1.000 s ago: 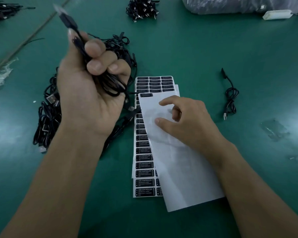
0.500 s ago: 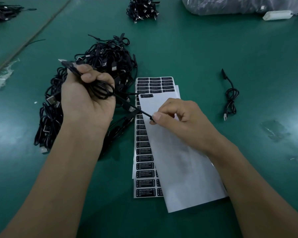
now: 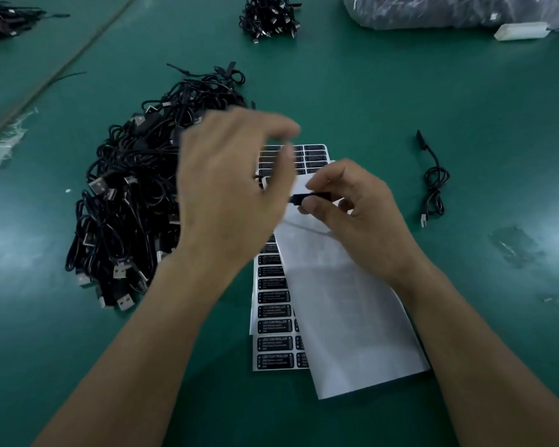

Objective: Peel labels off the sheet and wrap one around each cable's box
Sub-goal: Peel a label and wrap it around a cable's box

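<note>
Firmly, the right hand (image 3: 355,217) pinches the cable's box (image 3: 309,198); the left hand (image 3: 233,191) hovers blurred, fingers loosely spread.

Bare forearms, unsleeved, end in the bare left hand (image 3: 229,191) and right hand (image 3: 359,221).

Now the right hand (image 3: 352,217) pinches the box (image 3: 312,198); left hand (image 3: 233,188) opened.

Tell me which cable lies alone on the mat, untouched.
The coiled black cable right of the label sheets, alone on the green mat; the rest lie tangled in heaps or in the right hand.
</note>
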Available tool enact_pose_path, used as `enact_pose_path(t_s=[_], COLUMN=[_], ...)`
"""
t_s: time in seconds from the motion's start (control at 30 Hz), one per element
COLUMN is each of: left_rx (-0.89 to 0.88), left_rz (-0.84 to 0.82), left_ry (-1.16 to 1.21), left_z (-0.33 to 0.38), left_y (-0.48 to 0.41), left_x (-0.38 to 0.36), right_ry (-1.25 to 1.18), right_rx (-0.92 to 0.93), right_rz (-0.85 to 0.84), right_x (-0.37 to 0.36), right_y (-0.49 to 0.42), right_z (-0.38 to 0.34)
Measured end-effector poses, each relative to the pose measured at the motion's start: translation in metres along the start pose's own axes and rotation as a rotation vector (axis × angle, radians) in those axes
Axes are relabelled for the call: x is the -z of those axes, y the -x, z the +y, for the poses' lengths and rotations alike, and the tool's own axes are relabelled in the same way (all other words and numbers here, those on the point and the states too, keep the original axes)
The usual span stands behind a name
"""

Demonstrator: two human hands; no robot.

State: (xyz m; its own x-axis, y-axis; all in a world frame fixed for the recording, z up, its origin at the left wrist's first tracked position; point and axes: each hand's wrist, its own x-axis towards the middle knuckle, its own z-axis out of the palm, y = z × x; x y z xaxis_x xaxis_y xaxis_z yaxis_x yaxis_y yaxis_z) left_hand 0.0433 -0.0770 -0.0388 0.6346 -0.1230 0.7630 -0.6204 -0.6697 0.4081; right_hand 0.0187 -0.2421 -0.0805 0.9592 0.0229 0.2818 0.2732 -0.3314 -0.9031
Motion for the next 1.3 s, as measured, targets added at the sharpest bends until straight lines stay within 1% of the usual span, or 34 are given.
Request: enact_pose_path(t_s=[0.03,0.07,0.1,0.13,0.2,0.27,0.3,0.37,0.4,0.43,0.47,0.5,0.57,0.7,0.83,0.9,0.97,1.0,1.07,1.1,1.2,1.3], left_rx=[-0.087,-0.107,-0.076,-0.032,0.019,0.015,0.055,0.139,0.177,0.212,0.243,0.264,0.3,0.357,0.402,0.428,0.44,0.445,0.464,0.478,0.505,0.484], left_rz=[-0.128,-0.274,-0.4,-0.476,-0.549,-0.567,-0.566,-0.513,-0.481,-0.456,-0.427,-0.404,-0.363,-0.337,-0.337,-0.33,-0.337,-0.348,-0.373,-0.375,-0.334,-0.301], left_ry=[-0.053,-0.101,-0.123,-0.127,-0.072,-0.087,-0.097,-0.117,-0.109,-0.094,-0.079,-0.059,0.006,0.091,0.139,0.177,0.196,0.202,0.193,0.195,0.264,0.33], left_z=[0.003,0.007,0.005,-0.001,-0.012,-0.014,-0.016,-0.02,-0.021,-0.021,-0.02,-0.02,-0.022,-0.027,-0.028,-0.028,-0.027,-0.026,-0.025,-0.025,-0.026,-0.029], left_y=[0.002,0.008,0.011,0.012,0.01,0.017,0.017,0.017,0.018,0.019,0.021,0.023,0.025,0.026,0.026,0.025,0.026,0.026,0.027,0.026,0.023,0.021], left_x=[-0.001,-0.004,-0.006,-0.008,-0.01,-0.016,-0.016,-0.017,-0.018,-0.019,-0.021,-0.023,-0.025,-0.029,-0.031,-0.031,-0.029,-0.029,-0.028,-0.028,-0.027,-0.025], right_ry=[-0.023,-0.054,-0.09,-0.12,-0.133,-0.06,0.013,0.239,0.381,0.518,0.617,0.66,0.59,0.376,0.168,-0.031,-0.194,-0.233,-0.231,-0.215,-0.189,-0.229], right_rx=[0.031,0.051,0.056,0.048,0.007,-0.048,-0.078,-0.176,-0.243,-0.311,-0.362,-0.393,-0.417,-0.477,-0.454,-0.479,-0.492,-0.493,-0.478,-0.467,-0.469,-0.505], right_rz=[0.007,0.011,0.015,0.021,0.032,0.068,0.113,0.212,0.216,0.185,0.144,0.109,0.089,0.139,0.178,0.128,0.024,-0.036,-0.122,-0.138,-0.133,-0.136], right_x=[0.0,0.0,0.0,0.001,0.002,0.003,0.003,0.005,0.007,0.008,0.008,0.009,0.01,0.013,0.016,0.018,0.019,0.02,0.021,0.022,0.026,0.026], right_y=[0.0,0.0,0.0,0.0,0.0,0.0,0.0,0.001,0.001,0.002,0.002,0.002,0.001,0.001,0.0,-0.001,-0.001,-0.001,-0.001,-0.001,0.0,0.0], right_z=[-0.001,-0.001,-0.002,-0.002,-0.001,0.002,0.004,0.007,0.007,0.007,0.006,0.004,0.002,-0.001,-0.001,-0.004,-0.008,-0.01,-0.012,-0.013,-0.014,-0.014])
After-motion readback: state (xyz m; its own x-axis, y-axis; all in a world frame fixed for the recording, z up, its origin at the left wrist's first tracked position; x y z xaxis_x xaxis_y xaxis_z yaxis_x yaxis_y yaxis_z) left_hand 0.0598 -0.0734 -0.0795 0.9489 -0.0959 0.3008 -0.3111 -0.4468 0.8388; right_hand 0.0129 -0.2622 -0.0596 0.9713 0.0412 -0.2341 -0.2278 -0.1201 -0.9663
